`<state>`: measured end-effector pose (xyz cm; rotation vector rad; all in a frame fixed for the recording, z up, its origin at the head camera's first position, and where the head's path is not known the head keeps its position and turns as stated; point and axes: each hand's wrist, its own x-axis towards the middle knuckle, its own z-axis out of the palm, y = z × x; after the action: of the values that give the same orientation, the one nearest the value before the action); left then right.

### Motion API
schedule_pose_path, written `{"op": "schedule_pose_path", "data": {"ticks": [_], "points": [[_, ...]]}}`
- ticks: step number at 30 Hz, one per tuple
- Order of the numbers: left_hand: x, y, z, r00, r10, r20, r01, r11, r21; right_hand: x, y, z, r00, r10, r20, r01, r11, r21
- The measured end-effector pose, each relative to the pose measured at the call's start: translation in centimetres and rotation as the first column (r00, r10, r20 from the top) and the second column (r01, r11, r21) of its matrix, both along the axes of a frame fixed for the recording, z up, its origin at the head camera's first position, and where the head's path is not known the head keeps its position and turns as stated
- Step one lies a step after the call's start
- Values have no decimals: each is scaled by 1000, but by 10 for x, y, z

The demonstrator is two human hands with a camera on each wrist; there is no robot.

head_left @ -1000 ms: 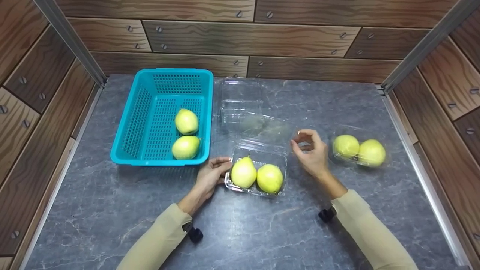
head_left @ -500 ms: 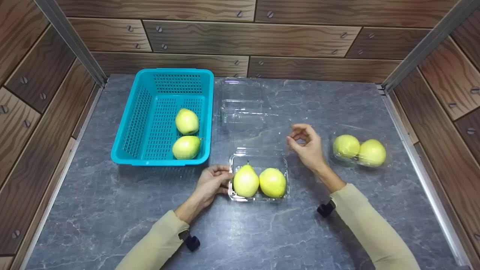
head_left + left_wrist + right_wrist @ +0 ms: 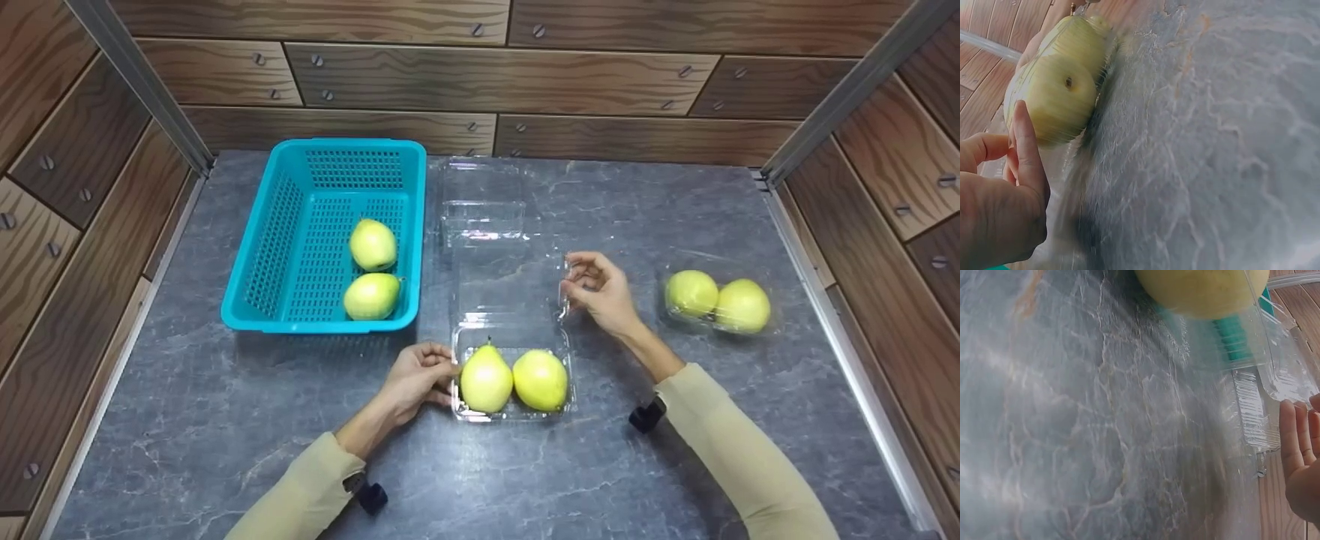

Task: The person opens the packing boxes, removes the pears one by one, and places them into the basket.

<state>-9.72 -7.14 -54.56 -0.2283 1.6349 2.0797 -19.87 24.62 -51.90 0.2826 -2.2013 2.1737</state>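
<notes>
A clear plastic clamshell container [image 3: 514,416] stands near the middle of the grey marbled table, its lid [image 3: 504,281] raised toward the back. Two yellow-green pears, a left pear [image 3: 486,381] and a right pear [image 3: 540,381], sit side by side in its base. My left hand [image 3: 416,382] holds the base by its left side, thumb and fingers at the rim; the left wrist view shows that hand [image 3: 1010,197] close beside a pear [image 3: 1053,98]. With its thumb and fingertips, my right hand [image 3: 604,292] pinches the lid's right edge, also seen beside the hand [image 3: 1303,455] in the right wrist view.
A turquoise basket [image 3: 262,247] at the left holds an upper pear [image 3: 373,244] and a lower pear [image 3: 372,296]. Behind the lid stands another clear container [image 3: 484,195]. To the right, a clear container [image 3: 705,262] holds two pears. Wood-patterned walls [image 3: 502,75] enclose the table.
The clamshell container with its pears has come closer to me, my left hand moving with it. Its lid has swung, and the greenish reflections on it are gone. My right hand has shifted slightly left.
</notes>
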Motion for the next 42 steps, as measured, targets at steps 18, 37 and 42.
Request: {"op": "schedule_pose_path", "data": {"ticks": [18,37,42], "points": [[11,-10,1,997,-69,-21,69,998,10,5,-5,-11,957,78,279,-72,997,-32],[11,-10,1,997,-70,-30,70,997,14,4,-2,-24,836,79,543,-66,997,-44],[9,-9,2,997,-62,-38,62,998,7,6,-2,-22,823,74,563,-60,997,-44]]}}
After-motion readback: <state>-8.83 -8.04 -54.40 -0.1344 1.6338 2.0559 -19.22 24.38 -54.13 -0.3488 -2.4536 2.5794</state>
